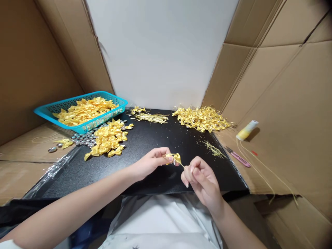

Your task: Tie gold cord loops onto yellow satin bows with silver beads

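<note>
Left hand (pixel 155 160): fingertips closed on one yellow bow (pixel 177 158). Right hand (pixel 203 178): pinching thin cord (pixel 182 166) from the bow. Bow pile (pixel 107 138): left of left hand. Snips (pixel 241 159): right of right hand.

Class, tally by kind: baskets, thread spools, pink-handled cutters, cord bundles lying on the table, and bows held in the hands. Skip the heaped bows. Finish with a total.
Basket: 1
Thread spool: 1
Pink-handled cutter: 1
Cord bundles: 2 (far bundle, near bundle)
Held bow, in the left hand: 1
Total: 6
</note>
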A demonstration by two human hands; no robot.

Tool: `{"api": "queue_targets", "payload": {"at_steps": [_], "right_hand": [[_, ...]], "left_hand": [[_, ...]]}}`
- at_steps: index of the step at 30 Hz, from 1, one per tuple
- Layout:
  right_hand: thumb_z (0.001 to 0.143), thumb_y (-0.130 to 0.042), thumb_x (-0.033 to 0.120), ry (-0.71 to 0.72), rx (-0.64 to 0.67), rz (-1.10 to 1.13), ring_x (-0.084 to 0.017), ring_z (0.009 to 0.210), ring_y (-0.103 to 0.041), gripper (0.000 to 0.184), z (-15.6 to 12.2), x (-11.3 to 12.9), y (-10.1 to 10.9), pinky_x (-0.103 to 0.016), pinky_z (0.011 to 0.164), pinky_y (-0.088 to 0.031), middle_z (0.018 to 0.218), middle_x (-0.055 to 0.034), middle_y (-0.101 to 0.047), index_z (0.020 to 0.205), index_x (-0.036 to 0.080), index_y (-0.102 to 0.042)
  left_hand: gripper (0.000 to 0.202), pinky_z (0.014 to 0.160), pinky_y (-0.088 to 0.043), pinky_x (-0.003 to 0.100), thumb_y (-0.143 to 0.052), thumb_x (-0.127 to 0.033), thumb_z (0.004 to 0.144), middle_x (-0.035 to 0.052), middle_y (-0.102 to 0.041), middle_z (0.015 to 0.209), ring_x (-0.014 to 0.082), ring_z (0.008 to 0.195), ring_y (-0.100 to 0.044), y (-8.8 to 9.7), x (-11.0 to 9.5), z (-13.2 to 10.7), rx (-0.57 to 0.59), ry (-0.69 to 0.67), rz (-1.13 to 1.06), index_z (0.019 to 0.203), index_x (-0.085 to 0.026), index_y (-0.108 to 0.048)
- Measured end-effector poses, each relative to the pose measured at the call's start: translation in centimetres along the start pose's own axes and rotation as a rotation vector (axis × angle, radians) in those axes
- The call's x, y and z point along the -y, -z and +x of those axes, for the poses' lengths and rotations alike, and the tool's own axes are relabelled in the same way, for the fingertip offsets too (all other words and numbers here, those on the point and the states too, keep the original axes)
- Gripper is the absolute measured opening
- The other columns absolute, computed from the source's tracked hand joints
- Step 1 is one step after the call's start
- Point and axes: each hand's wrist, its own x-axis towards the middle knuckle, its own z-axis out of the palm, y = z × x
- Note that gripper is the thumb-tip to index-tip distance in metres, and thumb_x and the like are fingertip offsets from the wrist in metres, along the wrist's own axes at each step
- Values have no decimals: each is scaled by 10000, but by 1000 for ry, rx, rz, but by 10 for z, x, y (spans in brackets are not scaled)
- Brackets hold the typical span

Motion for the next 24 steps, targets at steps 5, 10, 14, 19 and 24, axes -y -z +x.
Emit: {"api": "queue_targets", "payload": {"at_steps": [5,10,14,19,24], "right_hand": [[900,-603,369,11,98,-6,-92,516,-372,192,-2,-10,-8,-261,549,-340,581,64,-387,818,203,-548],[903,-591,406,-65,142,-66,-95,530,-397,229,-4,-19,1,-259,551,-331,580,57,-422,835,192,-542],[889,-613,396,-126,58,-4,-74,484,-325,232,-4,-18,13,-235,515,-318,547,84,-361,817,195,-522],[858,-646,417,-196,50,83,-74,478,-280,265,-8,-23,9,-235,506,-315,531,94,-319,798,196,-512],[845,-660,413,-239,44,193,-69,470,-240,277,-11,-36,-2,-229,507,-311,527,103,-287,781,206,-487]], "left_hand": [[321,601,-330,235,-643,-423,804,-16,-585,671,104,626,-463,-8,-1,-1,-39,-78,250,683,-149,-527],[307,668,-379,251,-654,-407,805,-4,-620,707,123,685,-528,-3,-3,-1,-39,-75,114,697,-154,-519],[254,758,-390,277,-690,-345,784,53,-698,815,159,809,-595,9,-5,2,43,-31,-68,715,-153,-539],[265,677,-357,266,-734,-328,729,59,-688,794,143,720,-558,14,-5,5,82,27,-128,690,-156,-536],[275,628,-343,243,-780,-296,672,36,-631,912,80,629,-454,13,-2,6,34,11,-185,661,-140,-553]]}}
